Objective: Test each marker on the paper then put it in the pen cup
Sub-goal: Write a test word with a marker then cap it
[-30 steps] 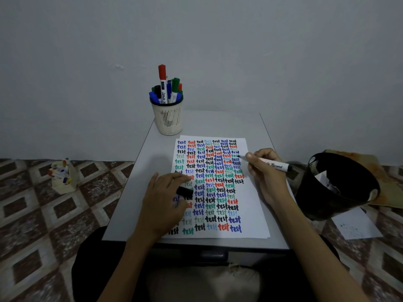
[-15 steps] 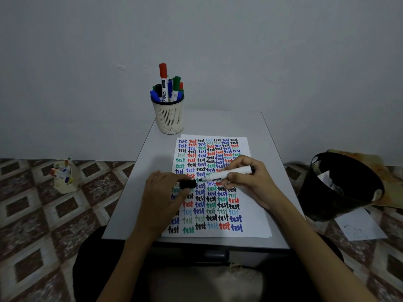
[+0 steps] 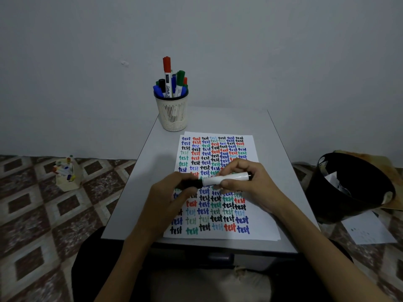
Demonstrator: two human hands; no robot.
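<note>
White plastic barrel, black cap (image 3: 193, 183): the marker (image 3: 226, 178) is lying roughly level just above the middle of the paper (image 3: 259, 214), between both hands. The right hand (image 3: 250, 184) is gripping the barrel, fingers curled over and thumb in front. The left hand (image 3: 172, 197) is pinching the cap at the tip end. The cap is meeting the barrel, but I can't tell if it's fully seated.

I'm reading this as capping; the cup drop is not yet done.

Handling, my call: I'm expecting it to be light, stiff and smooth, so likely a bit slippery. I'm treating only the tip as delicate. I'm planning to take it mid-barrel, clear of the cap.

The pen cup (image 3: 173, 115) is standing at the far left of the table (image 3: 152, 171), well apart from the hands. It's crowded with markers, so I'm expecting a tight slot.
</note>
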